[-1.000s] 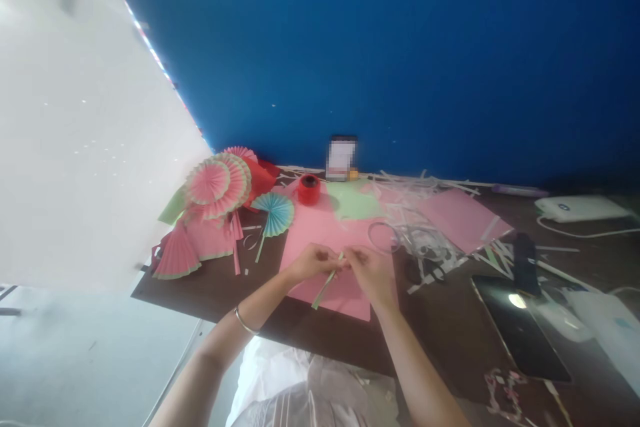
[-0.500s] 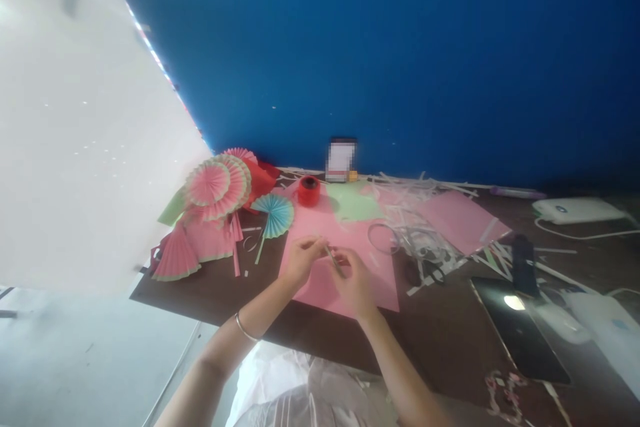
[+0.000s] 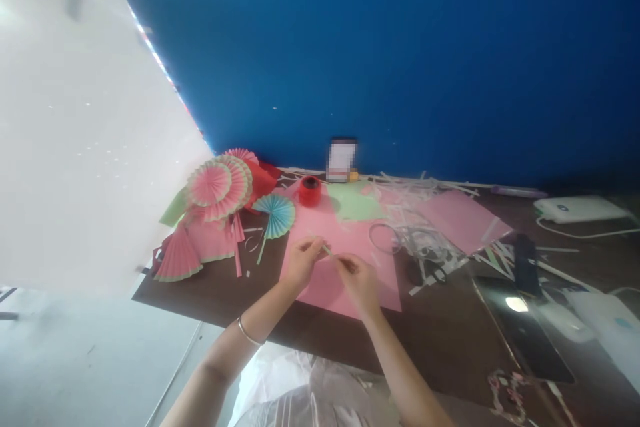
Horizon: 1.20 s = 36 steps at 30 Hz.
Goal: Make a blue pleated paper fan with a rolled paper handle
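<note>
My left hand (image 3: 304, 260) pinches one end of a small, thin pale-green strip (image 3: 327, 250) above a pink sheet (image 3: 325, 290). My right hand (image 3: 356, 278) has its fingers closed at the strip's other end. Behind my hands a red tape roll (image 3: 310, 192) stands on the pink paper, beside a light green sheet (image 3: 355, 201). To the left lies a blue pleated paper fan (image 3: 276, 215) with a green stem.
Pink pleated fans (image 3: 210, 185) are piled at the left. Paper strips, a pink sheet (image 3: 460, 219) and scissors (image 3: 430, 270) lie to the right. Farther right are a tablet (image 3: 525, 333), a white mouse (image 3: 567, 321) and a white device (image 3: 580, 209). A blue wall stands behind.
My right hand has shifted slightly right and turned, with its fingers more bunched. The strip between my hands now lies at a flatter slant and shows less.
</note>
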Each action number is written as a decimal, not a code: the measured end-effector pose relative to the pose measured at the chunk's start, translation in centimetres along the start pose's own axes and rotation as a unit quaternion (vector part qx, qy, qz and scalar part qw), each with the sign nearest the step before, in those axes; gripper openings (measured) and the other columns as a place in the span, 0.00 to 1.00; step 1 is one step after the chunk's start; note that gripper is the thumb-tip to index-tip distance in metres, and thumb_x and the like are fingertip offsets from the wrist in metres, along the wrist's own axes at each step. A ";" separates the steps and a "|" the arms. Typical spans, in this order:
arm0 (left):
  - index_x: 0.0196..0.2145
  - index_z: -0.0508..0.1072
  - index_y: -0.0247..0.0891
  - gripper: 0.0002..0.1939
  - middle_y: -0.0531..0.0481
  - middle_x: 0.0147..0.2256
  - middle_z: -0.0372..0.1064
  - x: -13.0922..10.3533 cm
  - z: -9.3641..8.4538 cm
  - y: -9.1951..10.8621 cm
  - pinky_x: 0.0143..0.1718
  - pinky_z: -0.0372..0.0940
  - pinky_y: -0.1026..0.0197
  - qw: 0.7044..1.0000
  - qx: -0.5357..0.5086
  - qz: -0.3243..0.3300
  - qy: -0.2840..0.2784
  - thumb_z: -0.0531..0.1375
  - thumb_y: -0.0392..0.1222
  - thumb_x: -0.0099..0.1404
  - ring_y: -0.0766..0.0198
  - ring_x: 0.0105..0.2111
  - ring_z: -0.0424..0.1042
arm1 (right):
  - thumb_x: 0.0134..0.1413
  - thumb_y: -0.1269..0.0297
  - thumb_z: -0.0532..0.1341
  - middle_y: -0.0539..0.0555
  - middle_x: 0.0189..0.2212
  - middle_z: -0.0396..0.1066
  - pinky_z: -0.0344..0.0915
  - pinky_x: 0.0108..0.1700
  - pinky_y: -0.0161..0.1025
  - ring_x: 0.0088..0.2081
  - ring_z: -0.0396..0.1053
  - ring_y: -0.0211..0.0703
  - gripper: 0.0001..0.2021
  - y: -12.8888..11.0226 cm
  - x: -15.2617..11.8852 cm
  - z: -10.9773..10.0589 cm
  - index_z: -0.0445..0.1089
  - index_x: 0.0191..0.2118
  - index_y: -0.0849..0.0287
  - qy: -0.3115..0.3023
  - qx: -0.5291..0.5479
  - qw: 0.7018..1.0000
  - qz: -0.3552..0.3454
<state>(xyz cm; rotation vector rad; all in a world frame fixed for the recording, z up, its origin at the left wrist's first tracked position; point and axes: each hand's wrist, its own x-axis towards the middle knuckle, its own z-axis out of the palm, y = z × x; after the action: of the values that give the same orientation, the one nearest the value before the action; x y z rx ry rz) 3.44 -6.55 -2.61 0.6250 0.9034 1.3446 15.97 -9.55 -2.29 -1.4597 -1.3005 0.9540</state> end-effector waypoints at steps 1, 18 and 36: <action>0.25 0.76 0.33 0.13 0.48 0.26 0.71 0.1 -0.1 0.0 0.36 0.68 0.60 1.000 0.000 0.002 0.002 0.67 0.47 0.49 0.66 0.29 0.71 | 0.45 0.52 0.62 0.56 0.25 0.74 0.67 0.34 0.40 0.29 0.71 0.45 0.15 -0.1 0.1 -0.1 0.72 0.28 0.60 -0.014 0.014 1.000 0.015; 0.24 0.75 0.34 0.15 0.48 0.27 0.72 1.4 -0.8 -0.1 0.37 0.68 0.59 0.998 0.036 0.005 -0.051 0.66 0.51 0.49 0.64 0.30 0.72 | 0.39 0.52 0.65 0.55 0.22 0.73 0.67 0.29 0.39 0.26 0.69 0.43 0.15 -1.1 1.4 -0.5 0.72 0.23 0.61 -0.020 0.056 0.995 0.075; 0.30 0.78 0.30 0.18 0.41 0.30 0.76 2.0 -2.0 -1.1 0.38 0.70 0.56 0.993 0.103 -0.032 -0.058 0.68 0.49 0.47 0.58 0.30 0.75 | 0.46 0.55 0.60 0.56 0.27 0.75 0.67 0.35 0.41 0.31 0.71 0.46 0.13 0.2 1.6 -0.5 0.72 0.28 0.60 -0.003 -0.017 1.000 0.016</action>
<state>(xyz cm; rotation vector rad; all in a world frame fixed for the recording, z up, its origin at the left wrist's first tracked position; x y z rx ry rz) 2.37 -4.94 -4.95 0.8171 0.9661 1.1549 16.78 -7.99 -2.32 -1.5094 -1.3077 0.9617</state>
